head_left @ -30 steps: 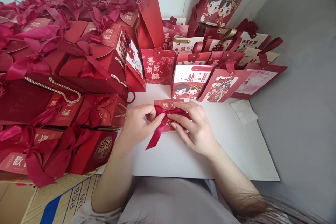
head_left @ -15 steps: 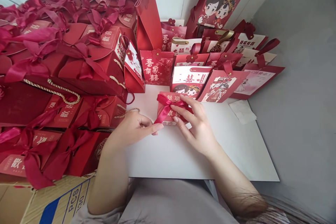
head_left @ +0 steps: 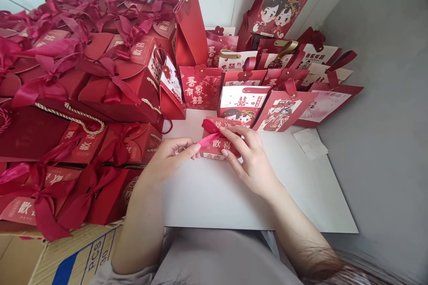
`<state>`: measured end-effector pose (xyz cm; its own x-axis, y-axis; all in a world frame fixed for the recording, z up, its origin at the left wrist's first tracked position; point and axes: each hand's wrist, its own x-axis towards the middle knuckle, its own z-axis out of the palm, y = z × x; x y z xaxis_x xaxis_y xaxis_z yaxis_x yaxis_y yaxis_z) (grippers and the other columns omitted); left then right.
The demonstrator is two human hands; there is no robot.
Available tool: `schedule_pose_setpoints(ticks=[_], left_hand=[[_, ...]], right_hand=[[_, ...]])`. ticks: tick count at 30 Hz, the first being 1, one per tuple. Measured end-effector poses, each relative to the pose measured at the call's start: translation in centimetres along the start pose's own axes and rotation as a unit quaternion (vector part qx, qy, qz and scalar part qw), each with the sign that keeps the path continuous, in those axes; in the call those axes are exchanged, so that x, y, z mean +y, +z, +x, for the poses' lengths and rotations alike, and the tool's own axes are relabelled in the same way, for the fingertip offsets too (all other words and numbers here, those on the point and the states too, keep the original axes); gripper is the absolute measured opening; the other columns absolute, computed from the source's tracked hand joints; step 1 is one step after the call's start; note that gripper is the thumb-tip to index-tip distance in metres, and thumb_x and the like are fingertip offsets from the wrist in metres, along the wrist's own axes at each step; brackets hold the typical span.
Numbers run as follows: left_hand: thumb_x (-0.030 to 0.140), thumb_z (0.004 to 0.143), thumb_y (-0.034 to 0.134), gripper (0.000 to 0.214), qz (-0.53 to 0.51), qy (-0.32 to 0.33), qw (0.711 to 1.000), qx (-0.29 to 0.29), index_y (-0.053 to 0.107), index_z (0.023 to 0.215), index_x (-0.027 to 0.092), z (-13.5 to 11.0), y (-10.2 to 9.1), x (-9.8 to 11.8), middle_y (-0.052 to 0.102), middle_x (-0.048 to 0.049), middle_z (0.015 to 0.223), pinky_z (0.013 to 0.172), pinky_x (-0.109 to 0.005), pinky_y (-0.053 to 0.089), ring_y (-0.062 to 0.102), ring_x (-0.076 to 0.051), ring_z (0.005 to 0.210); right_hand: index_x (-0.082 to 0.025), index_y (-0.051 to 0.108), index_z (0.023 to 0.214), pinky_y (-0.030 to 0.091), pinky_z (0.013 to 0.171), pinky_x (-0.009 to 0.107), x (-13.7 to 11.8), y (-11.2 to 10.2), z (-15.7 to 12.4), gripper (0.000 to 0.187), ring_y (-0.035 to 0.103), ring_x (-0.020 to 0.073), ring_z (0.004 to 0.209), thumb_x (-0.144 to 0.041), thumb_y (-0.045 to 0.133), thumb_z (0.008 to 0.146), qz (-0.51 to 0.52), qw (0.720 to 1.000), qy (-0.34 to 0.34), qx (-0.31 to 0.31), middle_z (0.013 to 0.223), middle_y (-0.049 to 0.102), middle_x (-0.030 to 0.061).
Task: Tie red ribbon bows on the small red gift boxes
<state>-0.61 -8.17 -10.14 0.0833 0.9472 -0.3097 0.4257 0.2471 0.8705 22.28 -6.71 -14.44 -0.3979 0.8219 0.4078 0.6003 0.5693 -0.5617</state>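
Note:
A small red gift box (head_left: 220, 144) with white lettering sits on the white table, a shiny red ribbon (head_left: 210, 125) tied across its top. My left hand (head_left: 174, 153) is at the box's left side, pinching a ribbon tail between thumb and finger and drawing it taut. From the right, my right hand (head_left: 250, 158) holds the box: the thumb presses near its front edge, and the fingertips lie at the ribbon's knot. These fingers cover the right part of the bow.
Stacked red gift boxes (head_left: 110, 84) with bows fill the left side. Behind the small box stand several red and white paper bags (head_left: 244, 98). A white tissue (head_left: 310, 143) lies to the right. At lower left is a cardboard carton (head_left: 80, 249), and a grey wall (head_left: 384, 98) rises on the right.
My left hand has moved slightly up and pulled the ribbon tail out straight to the left. My right fingers have shifted slightly at the knot.

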Motion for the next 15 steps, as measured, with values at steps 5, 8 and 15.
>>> schedule_pose_setpoints(ticks=[5, 8, 15], left_hand=[[0.054, 0.087, 0.062, 0.041, -0.051, -0.04, 0.997, 0.031, 0.059, 0.067, 0.018, 0.4, 0.0, -0.8, 0.061, 0.0013, 0.07, 0.052, -0.025, 0.034, 0.048, -0.011, 0.056], [0.052, 0.086, 0.063, 0.04, -0.05, -0.035, 0.996, 0.058, 0.058, 0.066, 0.018, 0.6, -0.1, -1.3, 0.064, 0.0, 0.075, 0.052, -0.025, 0.032, 0.05, -0.013, 0.06], [0.06, 0.087, 0.06, 0.045, -0.037, -0.048, 0.998, 0.01, 0.06, 0.069, 0.019, 0.4, -0.7, -1.4, 0.062, -0.0002, 0.074, 0.053, -0.026, 0.034, 0.049, -0.013, 0.058]], right_hand=[[-0.028, 0.059, 0.138, 0.039, 0.113, 0.056, -0.3, 0.0, -0.1, 0.037, 0.051, 0.0292, 0.132, -0.031, 0.053, 0.102, -0.023, 1.0, -0.001, 0.0, 0.138, 0.056, 0.0118], [-0.028, 0.062, 0.134, 0.025, 0.119, 0.061, -0.5, -0.1, -0.1, 0.033, 0.052, 0.0288, 0.134, -0.031, 0.051, 0.104, -0.039, 0.999, 0.01, -0.005, 0.14, 0.057, 0.0108], [-0.028, 0.063, 0.13, 0.019, 0.121, 0.062, -0.5, -0.1, -0.2, 0.03, 0.053, 0.0289, 0.134, -0.032, 0.053, 0.103, -0.02, 1.0, 0.009, -0.003, 0.14, 0.058, 0.0109]])
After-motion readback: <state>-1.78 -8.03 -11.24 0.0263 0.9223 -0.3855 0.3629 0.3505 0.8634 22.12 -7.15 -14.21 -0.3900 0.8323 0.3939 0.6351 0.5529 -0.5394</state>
